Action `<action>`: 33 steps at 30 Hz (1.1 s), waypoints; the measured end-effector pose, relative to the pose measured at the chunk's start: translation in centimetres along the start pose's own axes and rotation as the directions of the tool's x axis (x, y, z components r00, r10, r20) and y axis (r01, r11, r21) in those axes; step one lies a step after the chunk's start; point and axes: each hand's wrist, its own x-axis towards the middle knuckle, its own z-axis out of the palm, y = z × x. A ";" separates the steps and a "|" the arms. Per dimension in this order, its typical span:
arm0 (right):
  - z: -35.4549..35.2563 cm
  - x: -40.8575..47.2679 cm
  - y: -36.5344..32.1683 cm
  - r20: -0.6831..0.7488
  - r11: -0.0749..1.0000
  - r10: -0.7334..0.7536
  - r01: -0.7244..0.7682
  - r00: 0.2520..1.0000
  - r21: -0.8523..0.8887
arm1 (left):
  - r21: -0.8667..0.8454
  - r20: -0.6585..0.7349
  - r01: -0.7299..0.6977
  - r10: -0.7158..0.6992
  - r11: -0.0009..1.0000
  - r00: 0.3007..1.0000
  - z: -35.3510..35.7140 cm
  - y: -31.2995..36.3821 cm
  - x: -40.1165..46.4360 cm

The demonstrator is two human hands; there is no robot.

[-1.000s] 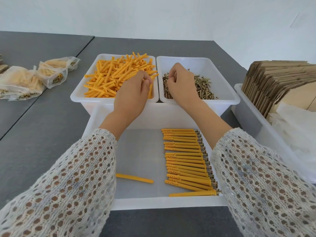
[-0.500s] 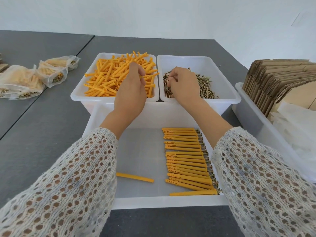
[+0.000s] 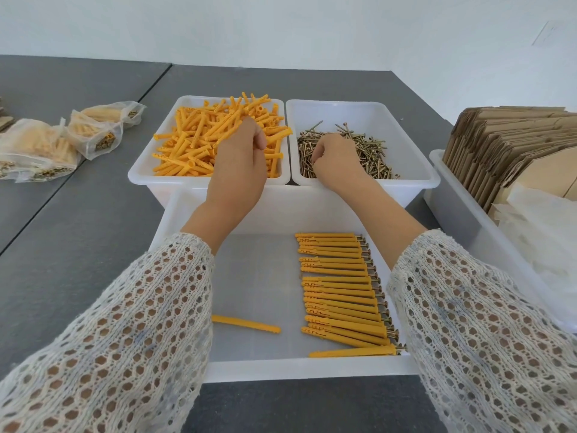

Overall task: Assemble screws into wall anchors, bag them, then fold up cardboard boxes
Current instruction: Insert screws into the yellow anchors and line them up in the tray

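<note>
The large white plastic tray (image 3: 187,307) nearest the person served as the landmark. Along its right wall lay a neat row of orange plastic wall anchors with screws fitted (image 3: 340,292), and one lone orange anchor (image 3: 246,324) lay near its front left, leaving bare floor between them. Just beyond its far rim stood two white bins side by side, their rims touching. Over the left bin of loose orange anchors (image 3: 187,145), the left hand (image 3: 237,170) had its fingers curled down into the heap; whether it gripped any I cannot tell. Over the right bin of brass-coloured screws (image 3: 368,154), the right hand (image 3: 335,160) curled into the pile, its grip likewise hidden. Right of the tray, a white crate held flat brown cardboard blanks (image 3: 505,145). Far left lay filled clear bags (image 3: 40,148) on the grey tabletop (image 3: 78,245).
</note>
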 end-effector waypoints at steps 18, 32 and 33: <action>-0.5 0.6 -0.2 -0.009 0.536 0.293 -0.157 0.956 0.830 | -0.001 0.003 -0.047 0.047 0.999 0.999 -0.1 0.2 -0.3; -1.4 0.6 -0.7 0.344 -0.185 0.259 -0.303 0.902 0.935 | 0.045 0.010 -0.011 0.010 0.999 1.000 0.0 -0.1 -0.2; -1.3 0.6 -0.8 0.346 -0.173 0.240 -0.311 0.907 0.935 | 0.058 0.013 -0.015 0.015 0.998 1.000 0.0 0.0 -0.2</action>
